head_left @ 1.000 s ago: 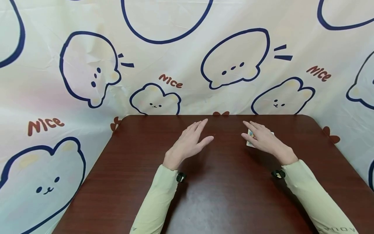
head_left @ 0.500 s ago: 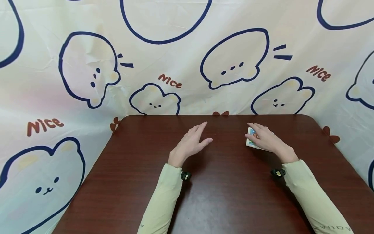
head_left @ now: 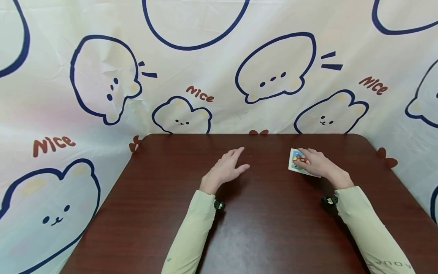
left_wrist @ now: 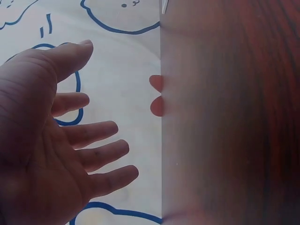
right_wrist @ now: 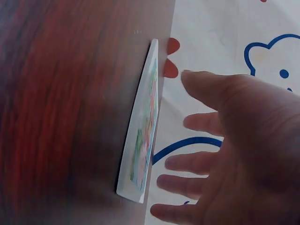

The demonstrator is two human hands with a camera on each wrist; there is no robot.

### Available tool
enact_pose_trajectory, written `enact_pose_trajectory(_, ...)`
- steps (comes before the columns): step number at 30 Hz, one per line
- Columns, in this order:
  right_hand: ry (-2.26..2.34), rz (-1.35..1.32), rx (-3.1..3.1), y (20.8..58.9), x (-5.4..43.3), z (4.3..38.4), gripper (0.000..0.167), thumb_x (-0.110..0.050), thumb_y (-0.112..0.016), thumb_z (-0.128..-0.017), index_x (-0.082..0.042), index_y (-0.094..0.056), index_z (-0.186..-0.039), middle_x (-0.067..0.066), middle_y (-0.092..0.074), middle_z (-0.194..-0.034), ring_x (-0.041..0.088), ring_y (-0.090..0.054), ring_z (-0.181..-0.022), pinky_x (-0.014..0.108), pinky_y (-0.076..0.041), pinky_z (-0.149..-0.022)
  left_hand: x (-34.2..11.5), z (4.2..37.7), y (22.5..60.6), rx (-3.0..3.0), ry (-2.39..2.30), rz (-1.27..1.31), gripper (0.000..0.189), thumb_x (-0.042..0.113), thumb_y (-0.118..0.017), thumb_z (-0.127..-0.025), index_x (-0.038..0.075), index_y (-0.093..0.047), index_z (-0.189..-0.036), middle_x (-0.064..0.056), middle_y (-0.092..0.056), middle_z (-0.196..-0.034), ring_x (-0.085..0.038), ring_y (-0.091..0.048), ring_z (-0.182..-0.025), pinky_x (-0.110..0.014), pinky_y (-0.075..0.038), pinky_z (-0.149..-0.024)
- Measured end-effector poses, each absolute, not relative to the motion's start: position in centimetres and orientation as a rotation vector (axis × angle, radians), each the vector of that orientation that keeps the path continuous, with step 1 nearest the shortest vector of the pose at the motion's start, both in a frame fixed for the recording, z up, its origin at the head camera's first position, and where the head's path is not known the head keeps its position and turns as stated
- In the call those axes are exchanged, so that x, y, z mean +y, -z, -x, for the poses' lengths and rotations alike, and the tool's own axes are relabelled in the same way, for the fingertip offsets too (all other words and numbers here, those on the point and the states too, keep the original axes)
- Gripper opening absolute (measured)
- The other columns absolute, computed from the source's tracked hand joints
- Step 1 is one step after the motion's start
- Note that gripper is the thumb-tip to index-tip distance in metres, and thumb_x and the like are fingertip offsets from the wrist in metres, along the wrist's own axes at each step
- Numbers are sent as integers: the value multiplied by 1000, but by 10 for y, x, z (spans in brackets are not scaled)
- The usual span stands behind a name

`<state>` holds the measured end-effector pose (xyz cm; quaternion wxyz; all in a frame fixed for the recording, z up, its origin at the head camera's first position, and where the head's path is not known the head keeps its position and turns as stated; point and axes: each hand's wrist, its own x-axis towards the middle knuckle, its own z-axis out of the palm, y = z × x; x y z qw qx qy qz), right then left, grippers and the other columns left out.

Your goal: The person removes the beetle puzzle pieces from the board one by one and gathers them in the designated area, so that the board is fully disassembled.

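A flat white-bordered picture card (head_left: 294, 163) with a colourful print lies on the brown table, right of the middle and toward the far side. Over it hovers my right hand (head_left: 316, 163), which covers part of the card in the head view. The right wrist view shows a gap between this hand (right_wrist: 234, 154) and the card (right_wrist: 140, 136), with the fingers spread and holding nothing. My left hand (head_left: 222, 171) is held above the table to the left, palm inward. Its fingers are loosely straight in the left wrist view (left_wrist: 51, 131), and it touches nothing.
The dark brown wooden table (head_left: 260, 228) reaches back to a cloth backdrop (head_left: 219, 68) printed with bear outlines. That cloth also runs along the left and right sides. A small dark device sits at each wrist, the left one (head_left: 219, 205) and the right one (head_left: 329, 201).
My right hand has shifted slightly right and toward me, so more of the card shows. The left hand has come a little nearer to me. The card has stayed in place.
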<state>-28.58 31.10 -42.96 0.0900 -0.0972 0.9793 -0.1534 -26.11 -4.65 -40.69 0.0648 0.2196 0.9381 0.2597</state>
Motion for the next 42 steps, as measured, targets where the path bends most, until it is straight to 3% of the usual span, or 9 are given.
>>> enact_pose_trajectory(14,324,138,2768,431,328,289,94,-56,-60,-90,8,-26,-149,41,-30,-140,53,-37,-114,70,-37,-94,-42,262,409,2791,-739,-621,70,48,-54,-98,23,-25,-157,-8,-28,-161,-30,-30,-148,-52,-30,-117)
enact_pose_trajectory(30,323,217,2762,427,315,287,91,-55,-63,-89,7,-33,-147,36,-40,-136,45,-46,-107,65,-41,-89,-43,257,408,2783,-658,-580,70,49,-56,-96,22,-29,-155,-11,-30,-160,-31,-31,-147,-53,-33,-115)
enact_pose_trajectory(42,296,274,2778,430,299,279,93,-59,-64,-86,5,-35,-147,38,-37,-143,48,-46,-114,69,-35,-92,-39,254,413,2771,-593,-569,70,49,-56,-97,23,-28,-156,-12,-28,-161,-32,-30,-147,-53,-32,-115)
